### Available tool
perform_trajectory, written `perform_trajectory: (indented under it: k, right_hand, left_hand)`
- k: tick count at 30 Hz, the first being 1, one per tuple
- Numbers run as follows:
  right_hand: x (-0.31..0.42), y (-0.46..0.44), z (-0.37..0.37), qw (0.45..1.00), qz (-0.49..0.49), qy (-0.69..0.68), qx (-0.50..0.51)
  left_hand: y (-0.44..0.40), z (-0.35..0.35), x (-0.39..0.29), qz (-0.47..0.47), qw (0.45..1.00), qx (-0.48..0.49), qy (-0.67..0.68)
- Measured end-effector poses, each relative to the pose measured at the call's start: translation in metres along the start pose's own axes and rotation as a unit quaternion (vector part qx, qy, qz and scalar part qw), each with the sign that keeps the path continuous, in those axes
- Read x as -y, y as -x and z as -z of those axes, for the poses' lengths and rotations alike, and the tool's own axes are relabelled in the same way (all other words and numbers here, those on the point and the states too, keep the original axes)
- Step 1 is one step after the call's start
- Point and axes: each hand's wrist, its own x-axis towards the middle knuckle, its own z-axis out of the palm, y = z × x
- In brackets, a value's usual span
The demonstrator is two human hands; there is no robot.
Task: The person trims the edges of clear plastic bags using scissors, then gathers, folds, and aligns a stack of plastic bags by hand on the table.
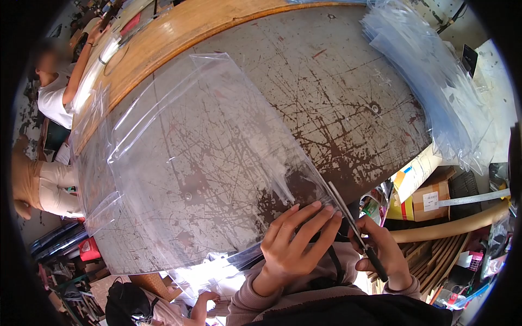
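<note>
A large sheet of clear plastic film [217, 125] lies over the scratched table [326, 81], its lower right edge running toward my hands. My left hand [299, 239] rests on the film near the table's front edge, fingers stretched out and apart. Just right of it, my right hand [383, 252] is closed around a pair of scissors [348, 215] with dark handles. The long blades point up and left, along the film's edge beside my left fingertips. I cannot tell how far apart the blades are.
Stacked clear plastic sheets [429, 81] hang over the table's right end. A wooden board [179, 24] borders the far side. At right stand a cardboard box [432, 198] and a tan tube [457, 224]. Other people [57, 92] are at the left and below [157, 307].
</note>
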Motion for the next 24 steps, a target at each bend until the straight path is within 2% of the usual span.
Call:
perform_trajectory:
  k: [1,3,10,15,24]
  right_hand:
    - [-0.0001,-0.0001,0.0004,1.000,0.000,0.000,0.000]
    - [0.0001,-0.0007,0.0014,0.994,0.035,0.103,-0.008]
    - [-0.0014,-0.0018,0.0033,0.996,0.021,0.087,-0.003]
    - [-0.0004,-0.0027,0.0028,1.000,-0.002,0.020,0.005]
    - [0.0021,-0.0034,0.0058,0.999,0.006,0.033,0.015]
  left_hand:
    - [-0.0002,-0.0001,0.0001,-0.002,1.000,-0.002,-0.003]
    - [0.0004,-0.0004,0.0009,-0.006,1.000,-0.003,-0.004]
    - [0.0057,-0.0014,0.0028,-0.025,1.000,0.002,-0.012]
    - [0.0061,-0.0027,0.0039,-0.040,0.999,-0.011,-0.022]
    - [0.0074,-0.0040,0.0046,-0.050,0.998,-0.024,-0.025]
